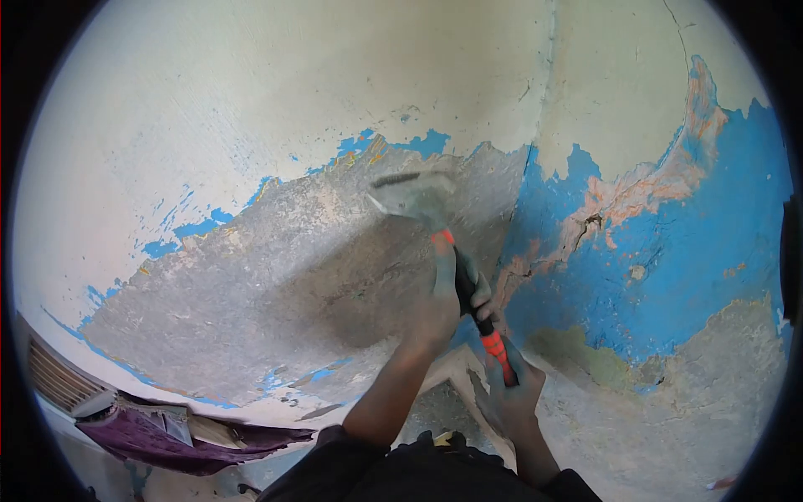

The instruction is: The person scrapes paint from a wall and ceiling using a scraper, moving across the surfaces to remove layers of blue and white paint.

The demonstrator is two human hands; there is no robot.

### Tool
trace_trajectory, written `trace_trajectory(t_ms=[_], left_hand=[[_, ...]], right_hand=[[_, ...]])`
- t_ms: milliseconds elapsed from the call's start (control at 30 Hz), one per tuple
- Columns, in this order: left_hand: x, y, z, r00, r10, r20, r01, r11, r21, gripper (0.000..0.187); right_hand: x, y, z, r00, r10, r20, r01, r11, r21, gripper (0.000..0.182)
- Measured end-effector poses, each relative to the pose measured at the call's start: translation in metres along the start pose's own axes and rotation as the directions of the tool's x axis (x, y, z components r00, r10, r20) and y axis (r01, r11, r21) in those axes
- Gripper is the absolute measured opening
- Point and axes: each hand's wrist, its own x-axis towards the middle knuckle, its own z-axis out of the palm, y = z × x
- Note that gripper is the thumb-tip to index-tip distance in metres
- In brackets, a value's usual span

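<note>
A scraper [418, 197] with a wide, dusty metal blade lies against the bare grey part of the wall [209, 293], just under the ragged edge of the cream paint. Its handle is black and orange-red and slants down to the right. My left hand [439, 301] is closed round the upper handle, close below the blade. Lower down, my right hand [514, 389] grips the orange-red end of the handle. The blade is slightly blurred.
Blue paint [636, 268] with a cracked pinkish strip [640, 188] covers the wall at right. Cream paint [293, 75] spans the top. At lower left are a slatted vent-like piece [63, 376] and a purple cloth [167, 439].
</note>
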Motion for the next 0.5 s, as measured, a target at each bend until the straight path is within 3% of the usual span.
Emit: trace_trajectory(t_ms=[133,333,433,500], left_hand=[[0.004,0.019,0.014,1.0,0.02,-0.019,-0.019,0.999,0.045,0.062],[0.0,0.009,-0.005,0.999,0.001,0.05,-0.001,1.0,0.0,0.063],[-0.001,0.021,0.005,0.999,0.028,0.016,-0.027,1.0,-0.01,0.06],[-0.007,0.009,-0.001,1.0,0.022,-0.008,-0.023,0.999,-0.044,0.059]], right_hand=[[0.014,-0.005,-0.003,0.999,0.017,0.042,-0.014,0.997,-0.081,0.04],[0.001,-0.002,0.008,0.997,-0.076,-0.018,0.077,0.994,0.076,0.038],[0.006,-0.019,-0.001,1.0,-0.029,-0.005,0.029,0.999,0.021,0.038],[-0.004,-0.009,0.002,0.998,-0.059,-0.016,0.06,0.995,0.079,0.04]])
